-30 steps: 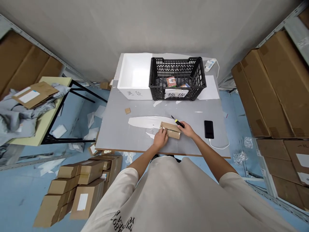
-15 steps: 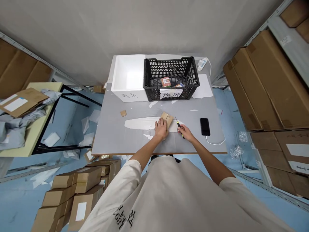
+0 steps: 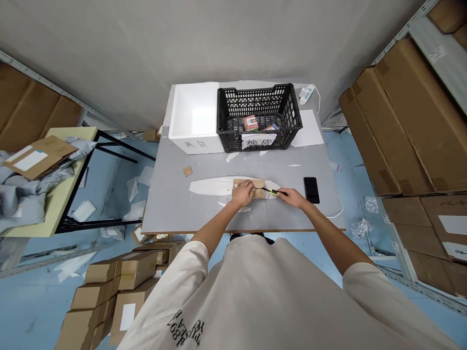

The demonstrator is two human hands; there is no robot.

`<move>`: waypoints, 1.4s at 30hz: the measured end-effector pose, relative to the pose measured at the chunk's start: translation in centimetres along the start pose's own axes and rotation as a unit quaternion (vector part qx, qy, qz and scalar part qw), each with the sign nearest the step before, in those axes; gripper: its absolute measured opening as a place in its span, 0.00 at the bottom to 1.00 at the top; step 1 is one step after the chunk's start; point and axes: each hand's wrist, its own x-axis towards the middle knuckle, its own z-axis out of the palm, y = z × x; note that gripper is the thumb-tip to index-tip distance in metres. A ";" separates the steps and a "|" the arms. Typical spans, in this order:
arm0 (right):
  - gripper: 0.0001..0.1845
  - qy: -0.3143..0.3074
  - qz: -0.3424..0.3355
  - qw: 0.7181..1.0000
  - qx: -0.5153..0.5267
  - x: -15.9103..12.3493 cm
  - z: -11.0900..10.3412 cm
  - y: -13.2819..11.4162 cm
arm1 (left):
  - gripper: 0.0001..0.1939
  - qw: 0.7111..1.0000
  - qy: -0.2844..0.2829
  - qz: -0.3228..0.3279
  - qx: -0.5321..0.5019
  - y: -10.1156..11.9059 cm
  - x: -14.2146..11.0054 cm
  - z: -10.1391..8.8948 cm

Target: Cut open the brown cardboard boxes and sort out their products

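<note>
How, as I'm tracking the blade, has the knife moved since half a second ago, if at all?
Yes. Judged by the phone, the knife has swung: handle end rightward, nearer it; tip, earlier toward the black crate, now left toward the cardboard box.

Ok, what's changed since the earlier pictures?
The box, slanted half a second ago, now lies lengthwise along the table. The knife has swung leftward, its tip now at the box. Nothing newly held or released: left hand stays on the box, right hand keeps the knife. The crate, white bin and phone stayed put.
</note>
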 end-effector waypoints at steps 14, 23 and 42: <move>0.19 0.090 -0.074 0.983 -0.144 -0.9 1.1 1.0 | 0.23 0.998 -0.003 -0.014 0.064 -0.2 2.6 1.3; 0.20 0.138 -0.068 0.971 -0.182 -0.5 3.6 0.4 | 0.32 0.996 0.019 -0.022 0.079 0.2 1.4 3.7; 0.22 0.213 -0.033 0.957 -0.193 -1.7 5.0 1.4 | 0.33 0.994 0.099 -0.012 0.044 -1.0 1.3 6.6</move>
